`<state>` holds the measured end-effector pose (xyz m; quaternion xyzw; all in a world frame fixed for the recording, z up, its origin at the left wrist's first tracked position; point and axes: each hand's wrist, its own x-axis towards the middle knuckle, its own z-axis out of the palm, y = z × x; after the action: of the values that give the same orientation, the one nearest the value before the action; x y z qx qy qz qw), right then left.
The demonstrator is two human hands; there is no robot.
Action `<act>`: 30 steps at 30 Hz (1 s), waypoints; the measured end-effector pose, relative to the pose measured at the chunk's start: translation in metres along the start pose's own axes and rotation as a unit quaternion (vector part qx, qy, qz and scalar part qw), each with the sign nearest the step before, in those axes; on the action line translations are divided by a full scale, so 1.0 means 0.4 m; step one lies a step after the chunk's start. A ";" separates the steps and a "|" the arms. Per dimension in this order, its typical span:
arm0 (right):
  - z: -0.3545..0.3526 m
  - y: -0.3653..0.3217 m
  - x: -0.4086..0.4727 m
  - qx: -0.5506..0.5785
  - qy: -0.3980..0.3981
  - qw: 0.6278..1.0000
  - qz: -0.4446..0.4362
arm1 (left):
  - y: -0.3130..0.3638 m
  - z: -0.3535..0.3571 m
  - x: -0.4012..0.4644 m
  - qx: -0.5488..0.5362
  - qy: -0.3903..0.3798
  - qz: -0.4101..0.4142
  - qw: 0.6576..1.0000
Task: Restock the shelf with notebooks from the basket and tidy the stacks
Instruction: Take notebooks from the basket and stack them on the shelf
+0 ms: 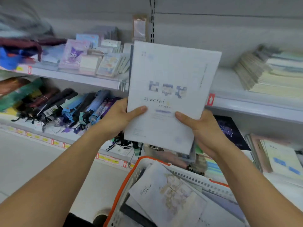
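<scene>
Centre of frame: both hands hold a pale notebook [172, 95] upright above the basket [124, 185]. Left hand [118, 118] and right hand [203, 130] each have their grip clenched on a lower edge, thumbs on the cover. Looks light, thin, bendy and glossy, so likely slippery; 2-handed edge hold suits it. Shelf [246, 102] at right.

"special" in script on the pale notebook cover [172, 89]; smaller print beneath too blurred to read
</scene>
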<state>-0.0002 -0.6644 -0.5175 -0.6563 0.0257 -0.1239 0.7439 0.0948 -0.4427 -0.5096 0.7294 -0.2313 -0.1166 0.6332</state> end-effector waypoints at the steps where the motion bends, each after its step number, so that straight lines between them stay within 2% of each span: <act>1: 0.002 -0.035 0.018 -0.010 -0.011 1.000 0.001 | 0.013 0.005 0.010 -0.041 0.047 0.026 0.998; 4: 0.010 -0.077 0.032 -0.031 -0.044 0.998 0.025 | 0.056 0.021 0.031 -0.099 0.118 0.057 0.986; 7: 0.020 -0.092 0.010 -0.037 -0.028 0.998 0.038 | 0.072 0.026 0.046 -0.111 0.142 0.054 0.982; 10: 0.020 -0.128 0.032 0.019 0.017 0.998 0.051 | 0.103 0.019 0.057 -0.165 0.135 -0.002 0.977; 14: 0.014 -0.219 0.182 0.100 0.102 0.984 0.107 | 0.120 -0.006 0.062 -0.258 0.156 -0.012 0.953; 17: 0.011 -0.290 0.332 0.150 0.075 0.974 0.153 | 0.090 -0.037 0.054 -0.232 0.153 -0.050 0.959; 23: 0.049 -0.253 0.516 0.103 0.092 0.967 0.214 | 0.063 -0.072 0.061 -0.217 0.170 -0.082 0.958; 25: 0.050 -0.241 0.540 0.030 0.096 0.974 0.203 | 0.054 -0.071 0.064 -0.213 0.171 -0.082 0.959; 27: 0.052 -0.242 0.549 -0.123 0.086 0.975 0.162 | 0.045 -0.072 0.070 -0.203 0.173 -0.087 0.960; 28: 0.054 -0.242 0.551 -0.208 0.077 0.964 0.149 | 0.042 -0.072 0.073 -0.199 0.173 -0.088 0.961; 30: 0.052 -0.239 0.554 -0.367 0.061 0.918 0.138 | 0.037 -0.075 0.076 -0.188 0.175 -0.089 0.962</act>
<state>0.2042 -0.7029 -0.3932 -0.8641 0.2051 -0.0412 0.4578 0.1323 -0.4326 -0.4863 0.6240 -0.0248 -0.0848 0.7764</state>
